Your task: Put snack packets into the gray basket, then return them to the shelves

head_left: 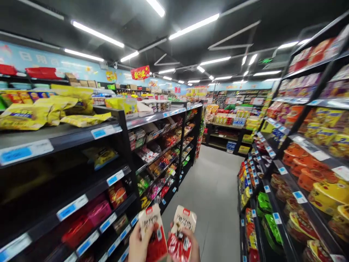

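Packets (157, 241) in red and cream, two of them, are at six o'clock on my feed, their tops splayed apart. Working left to right, I see yellow bags (24, 114) at nine o'clock on a black shelf (69, 131). My left hand (136, 244) grips one packet, thumb across its front. My right hand (194, 248) pinches the other. Grey floor (218, 182) spreads toward five o'clock; between three and four, I have orange tubs (311, 178) on the right-hand rack (289, 165).
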`<state>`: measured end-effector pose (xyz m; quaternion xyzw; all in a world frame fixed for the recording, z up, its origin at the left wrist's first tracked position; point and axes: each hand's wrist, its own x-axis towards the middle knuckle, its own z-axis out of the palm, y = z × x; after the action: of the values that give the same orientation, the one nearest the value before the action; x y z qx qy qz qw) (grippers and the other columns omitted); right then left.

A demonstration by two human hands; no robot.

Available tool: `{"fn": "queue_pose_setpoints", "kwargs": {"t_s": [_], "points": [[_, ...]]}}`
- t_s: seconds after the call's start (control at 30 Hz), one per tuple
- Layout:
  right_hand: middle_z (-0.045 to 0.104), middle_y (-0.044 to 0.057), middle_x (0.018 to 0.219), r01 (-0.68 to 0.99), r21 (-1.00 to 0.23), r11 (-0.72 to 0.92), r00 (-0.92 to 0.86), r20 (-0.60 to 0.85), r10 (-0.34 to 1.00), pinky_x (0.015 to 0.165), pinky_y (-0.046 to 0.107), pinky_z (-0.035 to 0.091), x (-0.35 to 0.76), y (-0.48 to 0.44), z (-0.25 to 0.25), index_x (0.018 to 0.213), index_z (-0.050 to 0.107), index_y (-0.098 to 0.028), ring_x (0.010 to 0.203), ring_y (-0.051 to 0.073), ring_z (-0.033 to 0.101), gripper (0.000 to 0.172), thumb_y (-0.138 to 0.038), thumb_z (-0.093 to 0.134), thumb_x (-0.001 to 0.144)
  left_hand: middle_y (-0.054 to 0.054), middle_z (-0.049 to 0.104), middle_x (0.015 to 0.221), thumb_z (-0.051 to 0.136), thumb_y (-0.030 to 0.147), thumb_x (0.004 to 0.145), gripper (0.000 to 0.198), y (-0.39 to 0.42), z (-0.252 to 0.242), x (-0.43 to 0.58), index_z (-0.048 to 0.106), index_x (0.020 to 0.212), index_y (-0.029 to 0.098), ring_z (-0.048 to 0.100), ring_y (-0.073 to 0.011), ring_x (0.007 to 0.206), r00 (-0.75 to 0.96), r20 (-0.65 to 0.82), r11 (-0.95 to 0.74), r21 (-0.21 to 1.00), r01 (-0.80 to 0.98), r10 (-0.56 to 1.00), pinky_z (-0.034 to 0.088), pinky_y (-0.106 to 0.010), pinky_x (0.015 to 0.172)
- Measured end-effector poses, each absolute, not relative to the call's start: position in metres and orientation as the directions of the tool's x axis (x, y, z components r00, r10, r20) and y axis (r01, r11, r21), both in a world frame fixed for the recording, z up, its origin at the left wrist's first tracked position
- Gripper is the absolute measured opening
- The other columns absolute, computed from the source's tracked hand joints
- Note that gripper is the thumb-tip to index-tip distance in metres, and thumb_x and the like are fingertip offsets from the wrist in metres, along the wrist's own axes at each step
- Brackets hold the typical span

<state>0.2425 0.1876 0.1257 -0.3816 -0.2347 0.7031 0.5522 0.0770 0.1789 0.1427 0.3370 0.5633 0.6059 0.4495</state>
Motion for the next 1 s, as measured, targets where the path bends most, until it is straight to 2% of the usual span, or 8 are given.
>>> {"fn": "queue_pose_setpoints", "kwargs": {"t_s": [0.1,0.17,0.3,0.47,0.57,0.73,0.9,1.0], "points": [[0.077,0.002,0.094,-0.818,-0.502,-0.281,-0.080,-0.384,0.920,0.083,0.051,0.061,0.240,0.164,0.127,0.090,0.070,-0.029,0.094,0.031,0.073,0.032,-0.046,0.075,0.063,-0.013,0.072,0.120,0.078,0.057,0.071,0.061,0.176,0.162,0.065,0.067,0.115,0.016,0.066,-0.0329,0.114,-0.328,-0.078,-0.017,0.961,-0.277,0.941,0.053,-0.041,0.099],[0.077,0.003,0.096,-0.866,-0.419,-0.274,-0.095,-0.399,0.912,0.080,0.046,0.062,0.239,0.157,0.135,0.100,0.068,-0.024,0.086,0.028,0.074,0.040,-0.034,0.078,0.062,-0.014,0.072,0.119,0.075,0.055,0.076,0.060,0.174,0.173,0.061,0.065,0.119,0.015,0.069,-0.0304,0.109,-0.300,-0.095,-0.023,0.929,-0.369,0.949,0.053,-0.040,0.096],[0.076,0.005,0.100,-0.880,-0.387,-0.276,-0.118,-0.385,0.916,0.071,0.037,0.062,0.233,0.146,0.142,0.114,0.063,-0.023,0.080,0.024,0.073,0.051,-0.035,0.077,0.067,-0.013,0.072,0.119,0.073,0.050,0.081,0.053,0.167,0.183,0.059,0.064,0.120,0.015,0.070,-0.0264,0.104,-0.275,-0.081,-0.045,0.905,-0.424,0.958,0.053,-0.037,0.095],[0.075,0.006,0.100,-0.841,-0.461,-0.283,-0.116,-0.357,0.927,0.070,0.040,0.062,0.227,0.138,0.140,0.114,0.063,-0.024,0.086,0.028,0.073,0.048,-0.044,0.073,0.071,-0.013,0.073,0.116,0.072,0.048,0.081,0.051,0.163,0.180,0.055,0.066,0.118,0.014,0.070,-0.0255,0.101,-0.254,-0.075,-0.029,0.924,-0.381,0.964,0.052,-0.036,0.094],[0.074,0.006,0.101,-0.838,-0.474,-0.269,-0.109,-0.338,0.935,0.071,0.040,0.061,0.227,0.139,0.141,0.108,0.065,-0.023,0.089,0.029,0.073,0.042,-0.045,0.072,0.073,-0.013,0.073,0.117,0.069,0.051,0.083,0.053,0.161,0.177,0.048,0.067,0.120,0.013,0.069,-0.0272,0.104,-0.255,-0.037,-0.037,0.959,-0.279,0.966,0.051,-0.036,0.096],[0.075,0.004,0.094,-0.836,-0.455,-0.307,-0.152,-0.346,0.926,0.076,0.035,0.060,0.215,0.136,0.134,0.101,0.069,-0.021,0.089,0.024,0.072,0.041,-0.048,0.077,0.072,-0.010,0.074,0.113,0.054,0.049,0.093,0.043,0.145,0.182,0.068,0.073,0.117,0.017,0.067,-0.0281,0.105,-0.265,0.106,-0.057,0.981,0.186,0.959,0.048,-0.038,0.099],[0.075,0.002,0.108,-0.843,-0.482,-0.238,-0.058,-0.359,0.932,0.095,0.034,0.056,0.202,0.131,0.122,0.105,0.071,-0.025,0.113,0.022,0.066,0.050,-0.048,0.084,0.063,-0.003,0.051,0.150,0.052,0.030,0.094,0.045,0.120,0.181,0.115,0.059,0.139,0.030,0.040,-0.0263,0.143,0.073,0.235,-0.246,0.910,0.334,0.969,0.027,-0.042,0.122],[0.076,0.004,0.107,-0.855,-0.441,-0.271,-0.074,-0.414,0.907,0.092,0.036,0.058,0.207,0.131,0.119,0.106,0.072,-0.023,0.105,0.023,0.070,0.051,-0.051,0.083,0.064,-0.004,0.048,0.152,0.046,0.028,0.097,0.045,0.116,0.176,0.115,0.058,0.140,0.030,0.038,-0.0243,0.145,0.196,0.207,-0.267,0.893,0.363,0.959,0.028,-0.044,0.122]]}}
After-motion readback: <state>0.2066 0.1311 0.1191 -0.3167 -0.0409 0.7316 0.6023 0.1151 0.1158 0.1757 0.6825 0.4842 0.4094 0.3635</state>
